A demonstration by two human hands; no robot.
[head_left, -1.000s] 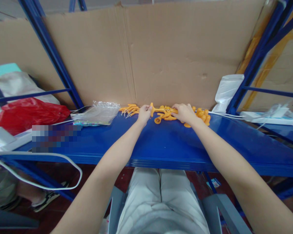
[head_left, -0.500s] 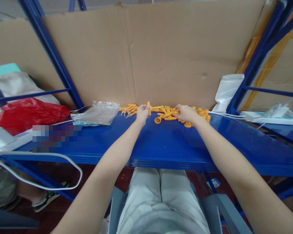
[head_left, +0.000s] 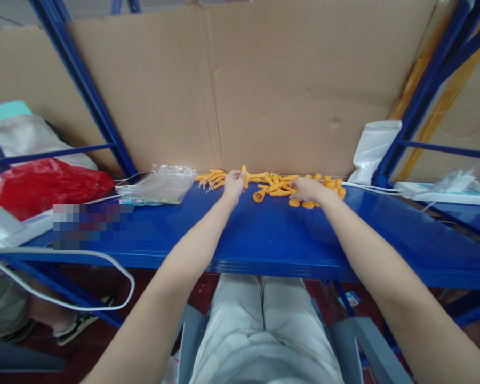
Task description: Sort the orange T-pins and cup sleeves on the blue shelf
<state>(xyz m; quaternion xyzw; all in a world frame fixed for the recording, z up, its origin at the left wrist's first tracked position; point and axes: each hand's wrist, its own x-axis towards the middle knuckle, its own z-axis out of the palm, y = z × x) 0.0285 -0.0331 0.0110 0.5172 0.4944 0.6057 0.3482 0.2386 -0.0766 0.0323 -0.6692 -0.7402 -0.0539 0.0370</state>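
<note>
My left hand (head_left: 234,185) is closed around a small orange plastic piece (head_left: 245,177) that stands upright between the fingertips. Just left of it lie several orange pieces with short metal chains (head_left: 210,184). My right hand (head_left: 307,189) reaches palm down into a heap of loose orange pieces (head_left: 278,186), fingers bent and partly hidden, so its grip is unclear. Round orange cup-like parts (head_left: 308,204) rest under and in front of that hand, with more (head_left: 336,186) to its right. One open orange cup (head_left: 258,197) lies between my two hands.
Clear plastic bags (head_left: 164,185) are stacked at the left of the blue table (head_left: 272,240). A red bag (head_left: 50,186), white cables and a power strip sit further left. Cardboard (head_left: 264,90) walls off the back. A white packet (head_left: 374,149) leans by the right post.
My right hand has shifted slightly right and down among the orange pieces, uncovering some of them on its left. My left hand still holds its piece in nearly the same place.
</note>
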